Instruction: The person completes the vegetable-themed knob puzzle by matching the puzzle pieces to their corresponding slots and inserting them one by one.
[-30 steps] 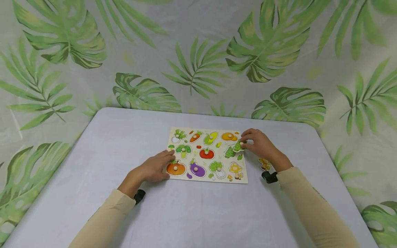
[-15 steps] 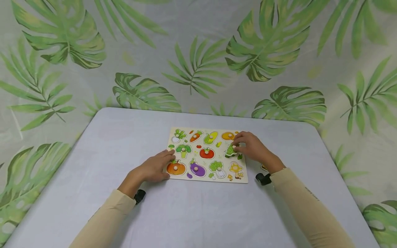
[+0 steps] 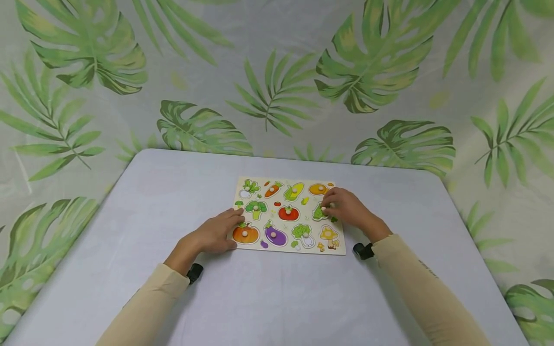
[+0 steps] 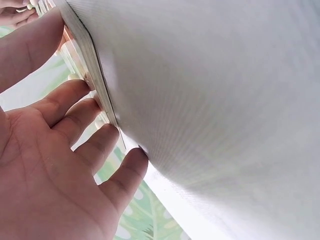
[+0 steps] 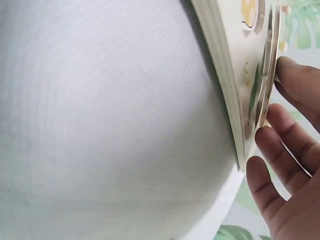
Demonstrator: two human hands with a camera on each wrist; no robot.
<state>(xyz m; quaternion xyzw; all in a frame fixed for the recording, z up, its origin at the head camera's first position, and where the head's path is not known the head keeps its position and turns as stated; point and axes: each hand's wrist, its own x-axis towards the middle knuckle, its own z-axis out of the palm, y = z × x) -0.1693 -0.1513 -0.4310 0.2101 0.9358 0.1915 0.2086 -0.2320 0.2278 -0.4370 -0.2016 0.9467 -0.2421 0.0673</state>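
A wooden vegetable puzzle board [image 3: 316,247] lies flat on the table. My right hand [image 3: 348,209] pinches a green knobbed puzzle piece [image 3: 319,212] at the board's right side, over its matching picture. In the right wrist view, this green piece [image 5: 270,65] sits tilted a little above the board's face, thumb and fingers at its outer side. My left hand [image 3: 216,234] rests on the board's left edge, fingers extended; the left wrist view shows those fingertips [image 4: 135,157] along the board's edge [image 4: 102,92]. Fingers partly cover the green piece in the head view.
Knobbed pieces sit in the board, among them a tomato [image 3: 288,213], an eggplant [image 3: 276,236] and a pumpkin [image 3: 245,235]. The mushroom spot [image 3: 329,234] shows no knob. A white cloth [image 3: 277,298] covers the table; a leaf-print curtain [image 3: 277,77] hangs behind.
My right hand has moved left and slightly down with the green piece, bringing it over its picture. The loose yellow piece on the table is now hidden by the right arm. The left hand stays put.
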